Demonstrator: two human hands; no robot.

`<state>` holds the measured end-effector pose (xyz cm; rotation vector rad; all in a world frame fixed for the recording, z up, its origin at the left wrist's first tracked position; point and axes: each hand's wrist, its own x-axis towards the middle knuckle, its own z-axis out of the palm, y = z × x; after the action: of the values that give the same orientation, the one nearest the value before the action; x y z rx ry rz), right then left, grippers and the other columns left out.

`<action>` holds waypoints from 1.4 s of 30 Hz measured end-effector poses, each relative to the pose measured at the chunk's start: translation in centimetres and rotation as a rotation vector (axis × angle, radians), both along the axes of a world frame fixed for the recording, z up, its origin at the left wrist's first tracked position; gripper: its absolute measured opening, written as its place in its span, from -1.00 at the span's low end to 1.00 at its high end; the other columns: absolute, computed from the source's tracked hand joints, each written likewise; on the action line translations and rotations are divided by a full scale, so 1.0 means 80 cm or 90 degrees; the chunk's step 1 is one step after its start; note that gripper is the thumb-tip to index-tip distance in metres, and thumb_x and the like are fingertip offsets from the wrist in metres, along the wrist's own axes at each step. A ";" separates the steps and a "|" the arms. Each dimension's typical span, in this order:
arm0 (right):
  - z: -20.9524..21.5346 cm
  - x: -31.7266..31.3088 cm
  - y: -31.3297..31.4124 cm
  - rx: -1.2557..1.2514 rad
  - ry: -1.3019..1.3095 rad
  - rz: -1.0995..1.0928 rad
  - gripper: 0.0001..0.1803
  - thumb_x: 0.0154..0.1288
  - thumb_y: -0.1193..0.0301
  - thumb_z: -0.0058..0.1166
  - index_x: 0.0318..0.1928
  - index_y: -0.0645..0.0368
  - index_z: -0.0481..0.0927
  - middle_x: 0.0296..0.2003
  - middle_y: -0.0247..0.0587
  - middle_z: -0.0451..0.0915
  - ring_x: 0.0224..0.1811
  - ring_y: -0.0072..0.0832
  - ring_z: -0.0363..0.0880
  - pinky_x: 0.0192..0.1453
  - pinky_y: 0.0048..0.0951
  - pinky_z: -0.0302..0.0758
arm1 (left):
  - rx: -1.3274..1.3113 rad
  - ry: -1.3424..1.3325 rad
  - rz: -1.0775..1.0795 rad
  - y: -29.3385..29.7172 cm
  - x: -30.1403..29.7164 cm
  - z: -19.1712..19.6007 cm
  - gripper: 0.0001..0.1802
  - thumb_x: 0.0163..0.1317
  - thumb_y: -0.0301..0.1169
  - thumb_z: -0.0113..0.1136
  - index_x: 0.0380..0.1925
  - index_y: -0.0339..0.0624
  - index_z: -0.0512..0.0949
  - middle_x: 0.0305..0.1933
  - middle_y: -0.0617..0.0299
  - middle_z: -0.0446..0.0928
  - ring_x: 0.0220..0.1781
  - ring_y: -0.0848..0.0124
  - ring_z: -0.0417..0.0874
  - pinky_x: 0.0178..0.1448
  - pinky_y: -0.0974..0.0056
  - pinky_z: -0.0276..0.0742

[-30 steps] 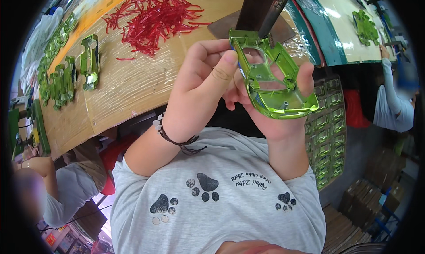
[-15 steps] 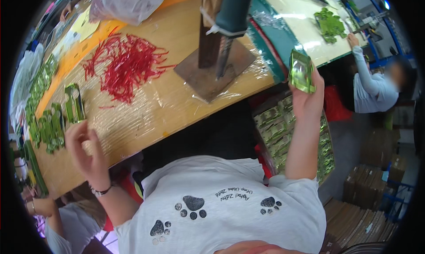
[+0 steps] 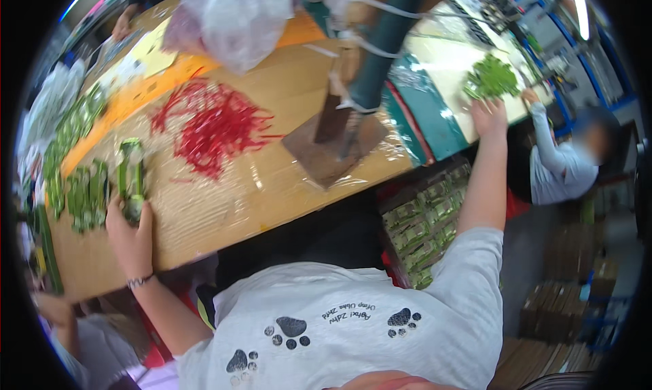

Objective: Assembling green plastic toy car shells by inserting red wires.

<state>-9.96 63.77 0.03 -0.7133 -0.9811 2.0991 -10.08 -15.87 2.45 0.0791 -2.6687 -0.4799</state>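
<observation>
My left hand [image 3: 130,244] is at the left of the table, its thumb and fingers closed around the near end of a shiny green rectangular packet [image 3: 132,169] lying on the plastic-covered top. Beside it lie several similar green packets [image 3: 87,193] in a row. My right arm stretches far to the right, where my right hand [image 3: 489,118] has its fingers extended at the near edge of a pile of green pieces [image 3: 492,76] on a pale surface. No packet shows in that hand.
Red thin strips [image 3: 214,128] lie heaped at mid-table. A dark green post [image 3: 387,43] on a rusty plate [image 3: 333,159] rises beyond. A carton of green packets [image 3: 418,230] stands below the table's right edge. A co-worker [image 3: 567,155] sits at right.
My right hand has moved from above the carton to the green pile and no longer holds a clear green packet. My left hand has come onto the near end of the tabletop packet.
</observation>
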 end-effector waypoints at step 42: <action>0.051 0.048 -0.671 1.168 0.085 0.539 -0.74 0.22 0.61 0.11 -0.05 0.27 0.62 -0.25 -0.06 0.51 -0.24 -0.13 0.53 -0.20 -0.31 0.46 | 0.766 -0.213 -0.561 0.061 0.102 0.004 -0.03 -0.08 -0.48 0.47 0.35 -0.17 0.14 0.17 0.24 0.37 0.05 0.53 0.44 0.06 0.39 0.44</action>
<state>-6.14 10.12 4.12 0.8817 -2.6189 0.8073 -1.95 -11.01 2.77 -0.7290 -2.1250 -2.4095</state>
